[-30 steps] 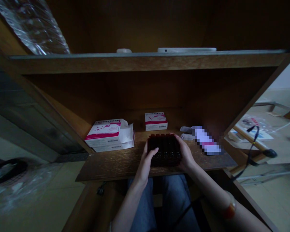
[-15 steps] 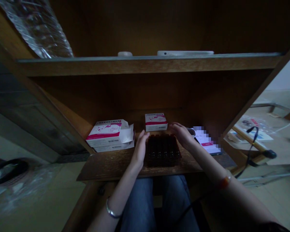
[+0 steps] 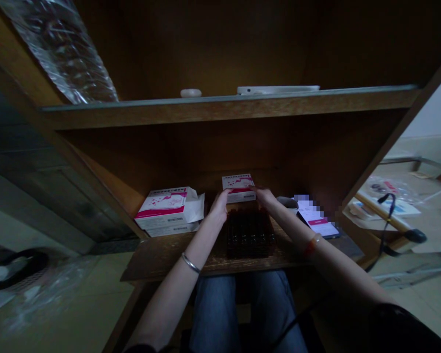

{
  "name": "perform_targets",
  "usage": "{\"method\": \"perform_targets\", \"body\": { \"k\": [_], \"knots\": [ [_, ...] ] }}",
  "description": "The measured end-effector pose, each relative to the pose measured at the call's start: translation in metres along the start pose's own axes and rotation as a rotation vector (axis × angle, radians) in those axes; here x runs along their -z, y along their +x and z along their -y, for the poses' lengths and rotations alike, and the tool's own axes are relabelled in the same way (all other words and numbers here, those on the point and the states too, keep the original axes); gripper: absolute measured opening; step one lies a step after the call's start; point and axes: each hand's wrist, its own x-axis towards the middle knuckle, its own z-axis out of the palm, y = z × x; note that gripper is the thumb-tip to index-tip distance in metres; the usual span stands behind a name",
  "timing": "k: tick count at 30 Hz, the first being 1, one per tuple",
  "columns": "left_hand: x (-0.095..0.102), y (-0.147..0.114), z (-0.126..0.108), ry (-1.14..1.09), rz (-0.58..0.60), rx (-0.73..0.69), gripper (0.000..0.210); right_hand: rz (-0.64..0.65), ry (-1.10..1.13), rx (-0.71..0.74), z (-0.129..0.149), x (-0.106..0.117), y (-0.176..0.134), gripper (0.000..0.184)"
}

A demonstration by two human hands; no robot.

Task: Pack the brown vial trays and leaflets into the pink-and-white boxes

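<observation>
A small white and pink carton (image 3: 238, 182) stands towards the back of the lower shelf. My left hand (image 3: 219, 205) is at its front left side, the thumb against the front edge. At the carton's right side, my right hand (image 3: 264, 197) has its fingers on the right corner. Both hands grip the carton between them; some fingertips are hidden behind it. Just in front, below my wrists, lies a dark brown block of glossy tubes or vials (image 3: 250, 235), too dark to make out exactly.
To the left, two larger pink and white cartons (image 3: 161, 206) are stacked, with an open flap (image 3: 195, 208). On the right are a grey round object (image 3: 287, 202) and a phone (image 3: 318, 223) with a lit screen. The upper shelf edge (image 3: 220, 112) runs overhead.
Both hands have moved forward from beside the dark brown block to the small carton and taken hold of its sides. The view has shifted slightly.
</observation>
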Motion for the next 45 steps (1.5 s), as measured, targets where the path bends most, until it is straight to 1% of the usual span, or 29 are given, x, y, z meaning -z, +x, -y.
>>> {"method": "perform_targets", "body": {
  "k": [3,5,7,9,11,12,13,14,15,16,19,21,24,26,29,31,35,38,42,44,45],
  "knots": [
    [0.001,-0.011,0.0,0.02,-0.034,-0.129,0.022,-0.061,0.011,-0.004,0.014,0.003,-0.005,0.018],
    [0.001,-0.023,-0.005,0.033,-0.032,-0.225,0.015,-0.097,0.038,0.039,0.031,0.005,-0.012,0.018],
    [0.0,-0.039,-0.012,0.048,-0.005,-0.323,0.014,-0.113,0.071,0.1,0.05,0.007,-0.024,0.028],
    [-0.001,-0.056,-0.018,0.072,0.03,-0.435,0.017,-0.093,0.101,0.148,0.067,0.008,-0.041,0.04],
    [0.0,-0.072,-0.021,0.126,0.062,-0.596,0.025,-0.05,0.141,0.179,0.081,0.008,-0.06,0.058],
    [0.001,-0.078,-0.022,0.155,0.07,-0.677,0.028,-0.039,0.159,0.17,0.085,0.008,-0.07,0.07],
    [0.002,-0.084,-0.021,0.182,0.07,-0.75,0.031,-0.036,0.18,0.153,0.089,0.007,-0.079,0.078],
    [0.003,-0.089,-0.02,0.201,0.063,-0.806,0.034,-0.03,0.204,0.132,0.091,0.005,-0.088,0.081],
    [0.004,-0.093,-0.018,0.206,0.052,-0.838,0.036,-0.012,0.225,0.108,0.092,0.003,-0.097,0.079],
    [0.004,-0.097,-0.015,0.201,0.047,-0.854,0.039,0.018,0.245,0.089,0.092,0.001,-0.104,0.073],
    [0.005,-0.11,-0.009,0.159,0.074,-0.83,0.049,0.13,0.294,0.07,0.092,-0.005,-0.119,0.044],
    [0.004,-0.119,-0.007,0.149,0.092,-0.822,0.05,0.135,0.317,0.083,0.09,-0.008,-0.123,0.034],
    [0.004,-0.13,-0.006,0.183,0.058,-0.884,0.044,0.073,0.341,0.086,0.088,-0.011,-0.126,0.034],
    [0.004,-0.134,-0.006,0.209,0.012,-0.893,0.045,0.041,0.339,0.088,0.086,-0.012,-0.128,0.037],
    [0.005,-0.135,-0.004,0.221,-0.055,-0.789,0.053,-0.015,0.287,0.129,0.084,-0.014,-0.133,0.042],
    [0.005,-0.135,-0.004,0.198,-0.071,-0.712,0.055,-0.044,0.262,0.148,0.084,-0.016,-0.137,0.044],
    [0.005,-0.134,-0.006,0.161,-0.1,-0.664,0.053,-0.037,0.299,0.106,0.083,-0.021,-0.138,0.039],
    [0.008,-0.133,-0.013,0.144,-0.107,-0.66,0.05,-0.044,0.351,0.062,0.08,-0.021,-0.136,0.037],
    [0.012,-0.13,-0.03,0.108,-0.074,-0.636,0.049,-0.152,0.415,0.012,0.076,-0.016,-0.131,0.027],
    [0.011,-0.129,-0.041,0.126,-0.07,-0.665,0.05,-0.152,0.417,0.008,0.074,-0.013,-0.129,0.025],
    [0.009,-0.129,-0.046,0.161,-0.081,-0.704,0.05,-0.145,0.412,0.022,0.073,-0.012,-0.128,0.028]
  ]
}}
